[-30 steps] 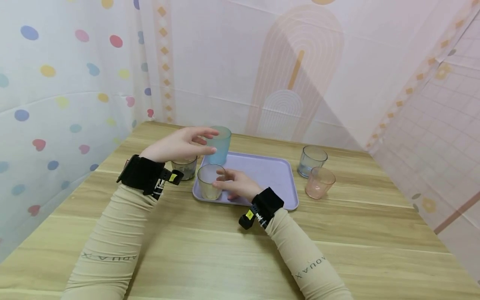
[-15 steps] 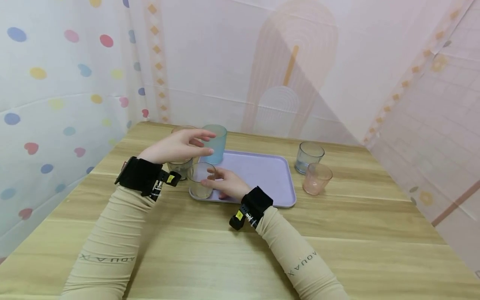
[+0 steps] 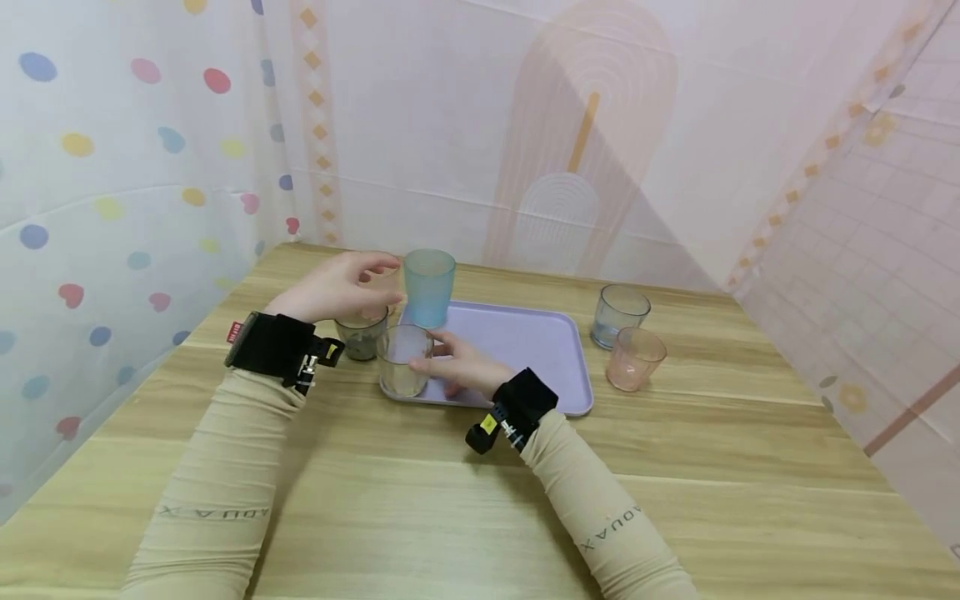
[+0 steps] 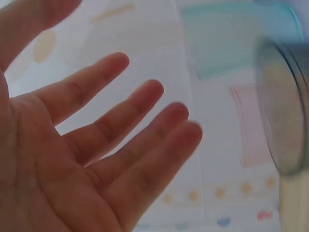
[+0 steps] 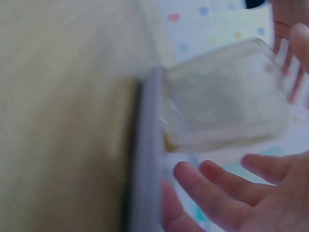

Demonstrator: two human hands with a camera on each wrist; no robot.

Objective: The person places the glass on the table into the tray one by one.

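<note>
Over the last second the left hand [image 3: 337, 287] drew back from in front of the blue cup [image 3: 429, 287] and came down toward the small grey cup [image 3: 362, 332] that stood on the table [image 3: 420, 500] just left of the lilac tray [image 3: 525, 354]. A second earlier its fingers had reached across the blue cup's rim; now the blue cup stood uncovered at the tray's far left corner, and the hand hovered over the grey cup's mouth. In the left wrist view the fingers [image 4: 145, 121] were spread and relaxed, nothing between them, with a dark cup rim [image 4: 282, 106] just off to the side, so no grip had been taken yet.

The right hand [image 3: 461, 367] had barely shifted. It lay over the tray's near left part beside the clear cup [image 3: 403, 360], which stood upright in the tray's near left corner. Its fingertips were at the cup's side, but the fingers [image 5: 217, 186] in the right wrist view looked loosely apart rather than wrapped round the cup [image 5: 222, 104]; whether they actually touched it I could not tell.

By my reading, the clear cup had been set down and the grey one was being approached. A bluish clear cup [image 3: 618, 315] and a pink cup [image 3: 636, 357] stood untouched on the table right of the tray.
</note>
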